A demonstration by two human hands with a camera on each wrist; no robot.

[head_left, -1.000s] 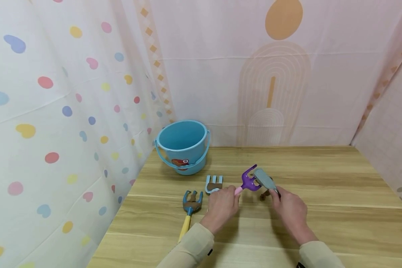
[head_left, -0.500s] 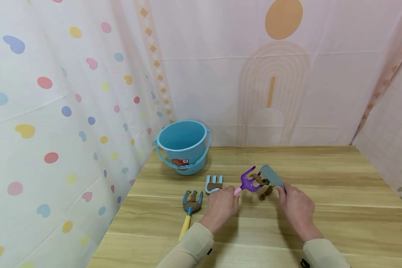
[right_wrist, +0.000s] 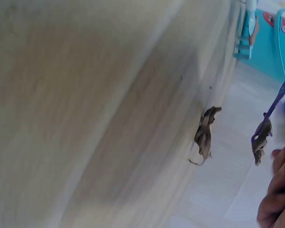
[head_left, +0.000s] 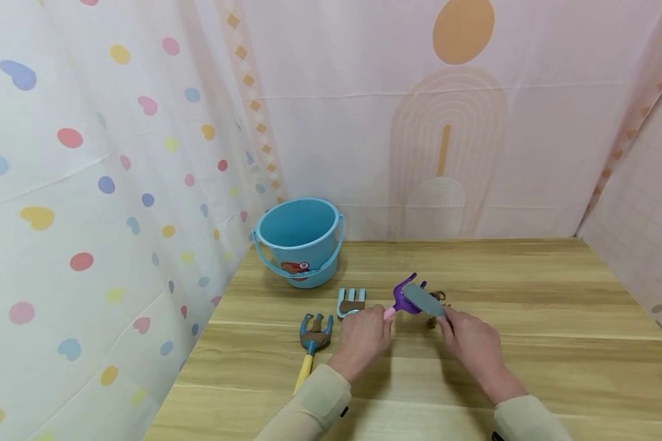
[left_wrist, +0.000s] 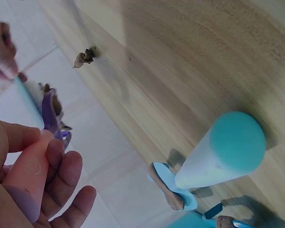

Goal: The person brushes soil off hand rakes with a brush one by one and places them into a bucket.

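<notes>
My left hand [head_left: 361, 340] grips the pink handle of a small purple toy garden fork [head_left: 399, 299], raised above the table with its tines pointing away to the right. In my right hand [head_left: 477, 343] is a brush [head_left: 426, 300] with a flat grey-blue back, held across the fork's tines. Pale bristles show at the brush in the left wrist view. A brown, soil-like clump [right_wrist: 261, 140] clings to the fork near its tine ends, partly hidden by the brush in the head view. Another brown clump [right_wrist: 204, 135] lies on the table below.
Left of my hands lie a light-blue toy rake [head_left: 352, 303] and a blue fork [head_left: 315, 334] with a yellow handle, both with brown patches. A blue bucket [head_left: 309, 263] stands behind them on the wooden table [head_left: 557, 294]. Patterned curtains [head_left: 364, 153] border the table.
The brush has moved right off the tines, then back left over the fork. Brown material beside the tines has shifted right. My left hand and the fork stay nearly in place.
</notes>
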